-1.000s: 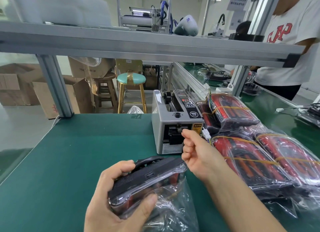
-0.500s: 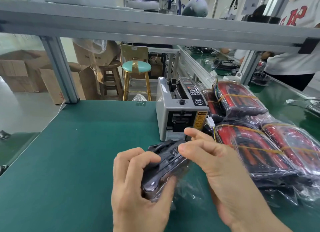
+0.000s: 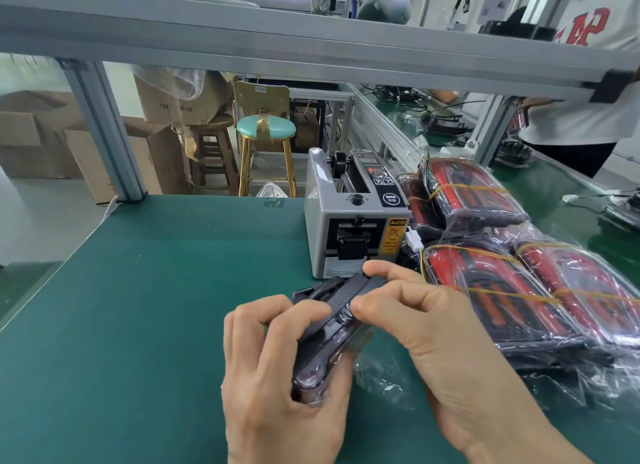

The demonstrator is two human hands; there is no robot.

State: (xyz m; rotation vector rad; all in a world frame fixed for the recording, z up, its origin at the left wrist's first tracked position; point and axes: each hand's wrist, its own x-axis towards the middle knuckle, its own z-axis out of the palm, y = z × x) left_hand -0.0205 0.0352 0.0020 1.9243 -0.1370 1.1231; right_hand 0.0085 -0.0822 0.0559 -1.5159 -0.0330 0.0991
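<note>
A black device wrapped in a clear plastic bag is held on edge above the green table. My left hand grips its near end, fingers curled over the top and thumb underneath. My right hand pinches the far top edge of the bagged device between thumb and fingers. Loose bag plastic trails under it onto the table. Just behind my fingers stands a grey tape dispenser machine.
Bundles of red and black bagged devices bound with rubber bands are stacked to the right. A metal shelf beam crosses overhead. Another person in a white shirt stands at the far right. Stools and cardboard boxes stand beyond the table.
My right hand left the dispenser's mouth and came down onto the bagged device. My left hand turned the device from flat onto its edge and brought it closer to the machine.
</note>
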